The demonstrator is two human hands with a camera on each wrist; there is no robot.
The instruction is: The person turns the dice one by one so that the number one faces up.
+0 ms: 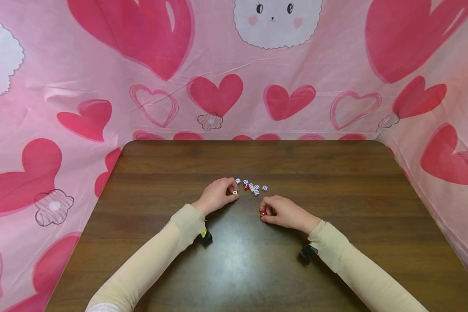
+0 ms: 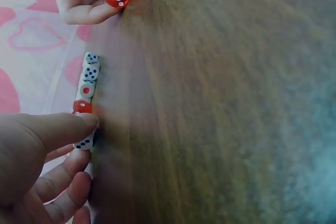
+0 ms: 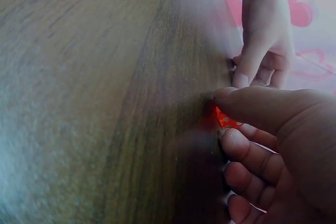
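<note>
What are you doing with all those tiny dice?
A person's left hand is pinching a white die, and their right hand is pinching a red die. Near both hands, a loose little group of other dice, mostly white with a red one among them, sits on the brown table.

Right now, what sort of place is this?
Probably a makeshift recording booth: pink heart-print cloth hung behind and beside a wood-grain table, plus a small black device at each wrist.
</note>
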